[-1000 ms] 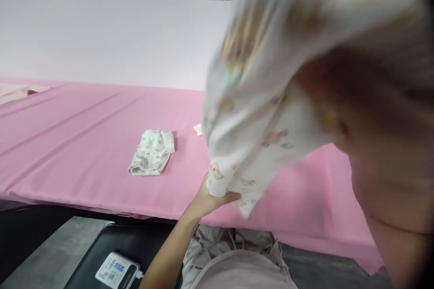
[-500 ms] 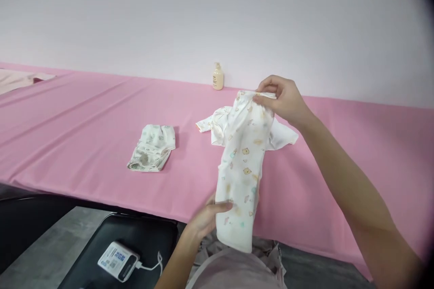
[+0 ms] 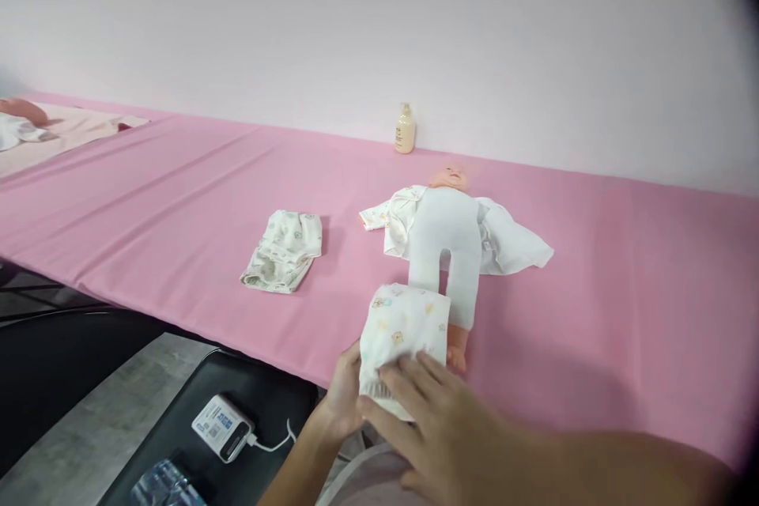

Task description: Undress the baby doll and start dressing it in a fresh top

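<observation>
The left hand (image 3: 344,391) is curled around the side of a folded cloth (image 3: 409,320), white with little pictures. The right hand (image 3: 442,427) lies on top of it, open, fingers a bit apart. The cloth is over the near edge of the pink table (image 3: 569,316), by the doll (image 3: 446,225)'s foot. The doll lies on a white shirt (image 3: 519,243).

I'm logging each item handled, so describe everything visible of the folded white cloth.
The folded white cloth looks soft, with small, pale coloured motifs and a gathered band near its lower end. It forms a compact, roughly rectangular bundle. The left hand holds its left side; the right hand's fingers lie across its lower front. It partly hides the doll's legs.
</observation>
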`<state>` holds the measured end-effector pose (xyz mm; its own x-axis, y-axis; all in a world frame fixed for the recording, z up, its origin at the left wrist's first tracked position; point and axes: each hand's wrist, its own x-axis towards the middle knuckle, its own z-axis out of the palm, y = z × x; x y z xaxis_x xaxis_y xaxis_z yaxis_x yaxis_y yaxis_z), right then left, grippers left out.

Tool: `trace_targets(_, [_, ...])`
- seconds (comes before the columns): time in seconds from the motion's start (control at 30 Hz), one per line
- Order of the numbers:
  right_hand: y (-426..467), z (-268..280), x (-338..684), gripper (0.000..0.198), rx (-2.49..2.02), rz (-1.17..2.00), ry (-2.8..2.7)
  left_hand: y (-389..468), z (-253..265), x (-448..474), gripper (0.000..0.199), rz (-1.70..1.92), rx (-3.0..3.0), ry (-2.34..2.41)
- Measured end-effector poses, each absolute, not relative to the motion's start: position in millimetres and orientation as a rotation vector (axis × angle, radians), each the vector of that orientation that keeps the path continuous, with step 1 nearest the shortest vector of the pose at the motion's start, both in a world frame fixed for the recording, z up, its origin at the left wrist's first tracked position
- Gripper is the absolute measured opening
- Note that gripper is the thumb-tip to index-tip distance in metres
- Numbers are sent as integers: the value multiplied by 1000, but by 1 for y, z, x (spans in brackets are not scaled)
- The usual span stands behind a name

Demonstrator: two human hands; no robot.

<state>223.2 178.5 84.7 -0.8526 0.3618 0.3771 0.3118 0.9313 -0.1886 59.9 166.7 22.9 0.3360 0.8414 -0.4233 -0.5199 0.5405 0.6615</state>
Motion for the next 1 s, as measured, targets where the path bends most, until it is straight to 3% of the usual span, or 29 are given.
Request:
trace_targets(0.07, [163, 58, 218, 51, -525, -183, -2559, 164, 31, 59, 56, 987, 359, 759])
trace_targets(0.13, [168, 49, 216, 49, -551, -260, -2472, 161, 38, 54, 61, 1041, 311, 638])
trace_targets(0.33, [272, 112, 189, 55, -818, 668, -2382, 160, 29, 23, 58, 1127, 567, 322])
trace_targets(0.43, [353, 149, 141, 41, -895, 890, -2243, 156, 19, 10, 54, 1170, 608, 330])
trace_targets(0.5, [402, 166, 101, 36, -966, 927, -2147, 150, 14, 5, 50, 1211, 606, 410])
trace_targets(0.63, [459, 169, 30, 34, -926, 629, -2099, 133, 8, -3, 42, 1268, 607, 627])
trace_targets(0.83, [432, 109, -18, 50, -879, 781, -2263, 115, 9, -17, 40, 1338, 580, 754])
trace_targets(1.0, [349, 99, 18, 46, -693, 968, -2309, 126, 3, -24, 33, 1492, 446, 926])
